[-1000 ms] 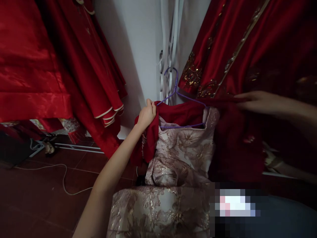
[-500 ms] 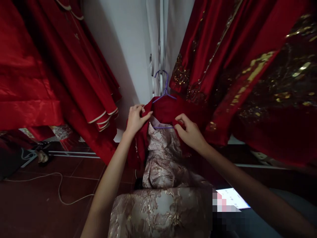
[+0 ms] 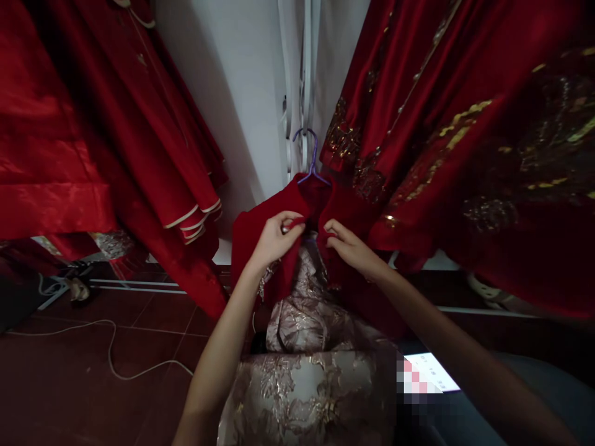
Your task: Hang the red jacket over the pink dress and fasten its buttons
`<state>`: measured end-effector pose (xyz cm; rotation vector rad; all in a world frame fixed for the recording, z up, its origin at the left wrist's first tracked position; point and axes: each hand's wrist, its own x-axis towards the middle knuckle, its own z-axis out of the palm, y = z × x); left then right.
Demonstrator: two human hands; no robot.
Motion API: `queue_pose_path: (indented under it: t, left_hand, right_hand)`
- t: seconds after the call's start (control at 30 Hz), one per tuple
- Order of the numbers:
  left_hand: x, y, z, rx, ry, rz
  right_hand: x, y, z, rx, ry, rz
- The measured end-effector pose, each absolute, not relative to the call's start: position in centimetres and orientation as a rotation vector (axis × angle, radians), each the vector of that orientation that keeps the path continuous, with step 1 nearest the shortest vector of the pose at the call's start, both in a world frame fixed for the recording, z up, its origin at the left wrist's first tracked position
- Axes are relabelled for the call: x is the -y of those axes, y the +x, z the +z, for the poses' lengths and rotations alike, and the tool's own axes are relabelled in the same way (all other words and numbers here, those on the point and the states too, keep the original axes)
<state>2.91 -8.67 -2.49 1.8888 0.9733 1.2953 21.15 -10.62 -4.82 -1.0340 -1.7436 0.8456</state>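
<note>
A red jacket (image 3: 260,217) hangs on a purple hanger (image 3: 313,162), whose hook is over a white rack part. My left hand (image 3: 279,238) pinches the jacket's left front edge below the collar. Opposite it, my right hand (image 3: 346,246) has its fingers closed on the right front edge. Between the two edges shows a pale pink and gold patterned garment (image 3: 304,316), with its upper part inside the jacket. More of the same kind of shiny patterned cloth (image 3: 302,396) lies nearest to me.
Red garments (image 3: 153,136) hang at the left, and red ones with gold sequins (image 3: 446,133) at the right. A white cable (image 3: 114,347) runs over the dark tiled floor (image 3: 69,384). A lit screen (image 3: 430,370) is at the lower right, beside my right forearm.
Both front edges of the jacket have come closer together over the patterned garment. My left hand has moved right and slightly down; my right hand has stayed nearly in place.
</note>
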Motion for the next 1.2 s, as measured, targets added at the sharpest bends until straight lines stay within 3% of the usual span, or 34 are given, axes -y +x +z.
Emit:
queue_pose_path:
  t: [0.13, 0.4, 0.5, 0.83, 1.2]
  left_hand:
    - [10.8, 5.0, -4.2, -0.976, 1.867, 1.328]
    - [12.5, 6.7, -7.4, -1.154, 1.822, 1.532]
    - [12.3, 6.7, -7.7, -1.172, 1.736, 1.585]
    - [12.2, 5.5, -6.6, -1.214, 1.956, 1.355]
    - [12.2, 4.7, -4.8, -1.134, 2.217, 1.208]
  right_hand:
    - [11.4, 20.3, -5.0, 1.710, -0.934, 1.060]
    - [11.2, 20.6, -7.1, 1.156, -1.019, 0.924]
    - [11.6, 20.4, -7.2, 1.192, -1.007, 0.928]
    - [11.6, 20.5, -7.3, 1.468, -0.920, 0.784]
    - [11.5, 20.0, -7.0, 1.411, -0.959, 0.698]
